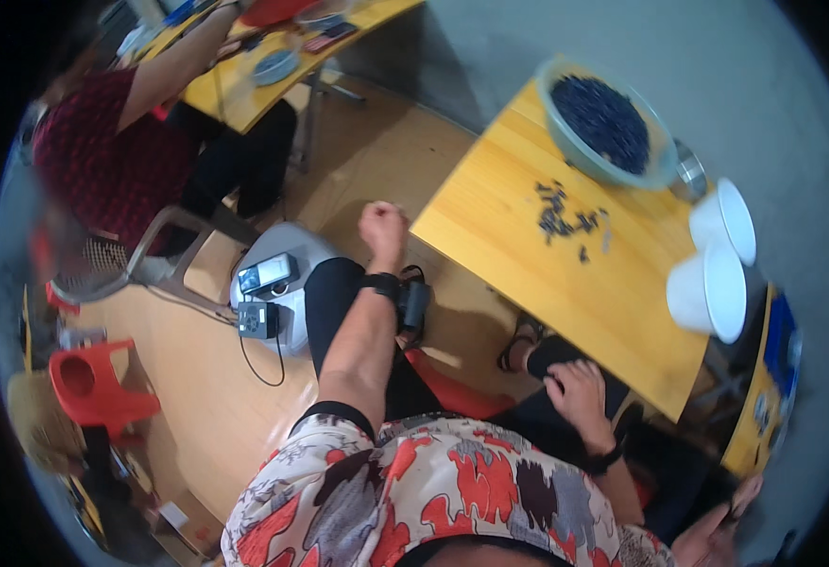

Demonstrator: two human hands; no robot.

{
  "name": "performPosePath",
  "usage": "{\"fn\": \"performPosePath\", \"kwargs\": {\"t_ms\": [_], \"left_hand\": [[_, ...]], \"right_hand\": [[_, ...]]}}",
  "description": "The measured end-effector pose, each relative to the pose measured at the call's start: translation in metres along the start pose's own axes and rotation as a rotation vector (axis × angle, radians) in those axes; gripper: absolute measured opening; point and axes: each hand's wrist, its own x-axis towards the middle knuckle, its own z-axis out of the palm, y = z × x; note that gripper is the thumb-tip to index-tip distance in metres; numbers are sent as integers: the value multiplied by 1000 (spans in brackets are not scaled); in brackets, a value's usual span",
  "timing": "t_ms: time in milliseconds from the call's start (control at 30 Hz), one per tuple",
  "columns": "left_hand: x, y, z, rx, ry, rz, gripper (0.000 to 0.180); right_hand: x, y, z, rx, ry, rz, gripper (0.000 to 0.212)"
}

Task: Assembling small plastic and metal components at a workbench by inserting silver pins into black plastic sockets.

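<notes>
My left hand (383,230) is closed, held above the floor just off the left edge of the yellow table (490,198). Its curled fingers hide whatever may be in them. Resting on my dark-trousered right thigh, my right hand (580,397) lies with its fingers apart and nothing in it. On the table, small dark pieces (565,219) are scattered in a loose patch. Behind them stands a large pale-green bowl (554,128) full of similar dark pieces (603,123).
Two white tubs (707,291) and a metal cup (688,172) stand along the table's right side. A grey stool (293,248) at left carries a phone (265,274) and a black box (258,320) with a cable. A person (117,161) sits at another table. Someone's hand (717,529) shows lower right.
</notes>
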Motion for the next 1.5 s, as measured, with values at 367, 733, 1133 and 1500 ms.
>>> {"fn": "performPosePath", "kwargs": {"t_ms": [367, 733, 1133, 1500], "left_hand": [[-62, 177, -34, -228, -645, 244, 14], [-157, 179, 46, 301, -969, 631, 11], [-150, 160, 43, -155, -1102, 67, 3], [-144, 158, 2, -341, -1025, -52, 7]], "right_hand": [[-21, 6, -6, 185, 110, 26, 11], [10, -1, -60, 438, 218, 111, 10], [36, 16, -47, 462, 353, 201, 9], [87, 28, -40, 302, 359, 219, 10]]}}
